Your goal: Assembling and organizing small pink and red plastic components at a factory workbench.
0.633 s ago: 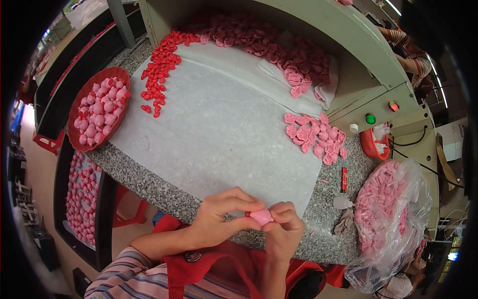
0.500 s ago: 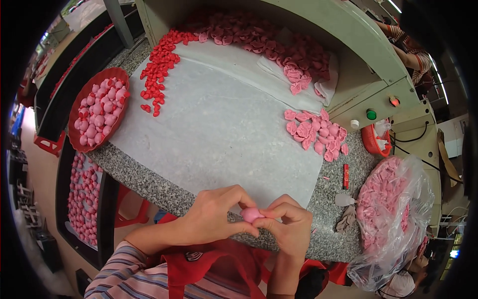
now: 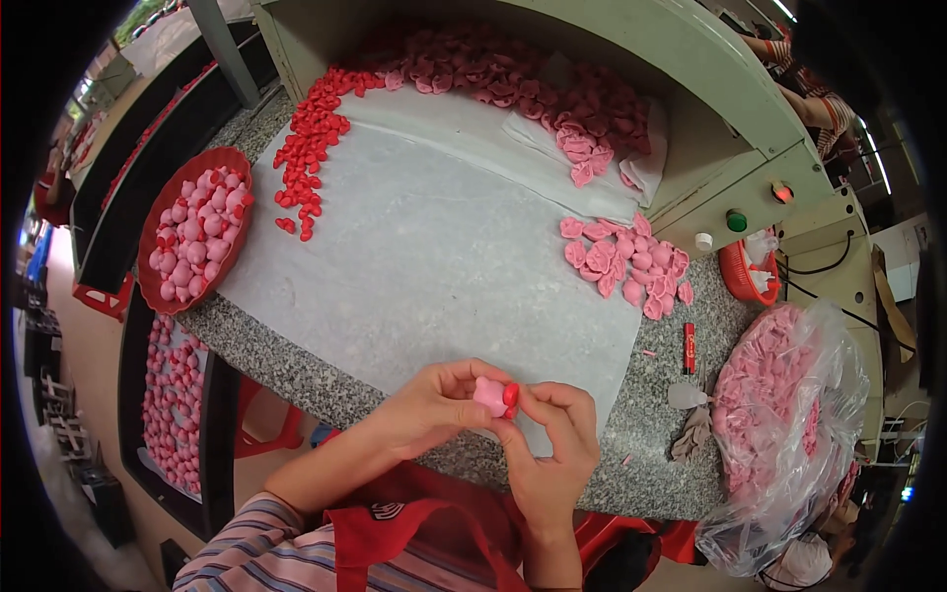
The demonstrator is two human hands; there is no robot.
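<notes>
Over the near edge of the white sheet, my left hand [image 3: 424, 407] pinches a small pink molded figure [image 3: 489, 395] between thumb and fingers. Red pieces [image 3: 510, 396] show on the figure's right side. The fingertips of my right hand [image 3: 554, 434] close on that red side. Part of the figure is covered by my fingers. Loose red pieces [image 3: 308, 148] lie along the sheet's left side. Pink shells and rounded pink pieces [image 3: 631, 261] are heaped at its right.
A red scalloped bowl [image 3: 158, 286] of pink-and-red figures stands at the left. Below it is a black tray [image 3: 128, 414] with more figures. A pale green metal housing [image 3: 691, 59] rises at the back. A plastic-wrapped heap of pink pieces [image 3: 764, 395] sits at right, near a small squeeze bottle [image 3: 686, 396].
The pink figure has been turned, and red pieces now show on it where only pink showed before. Both hands have shifted slightly left, and the view has tilted a little.
</notes>
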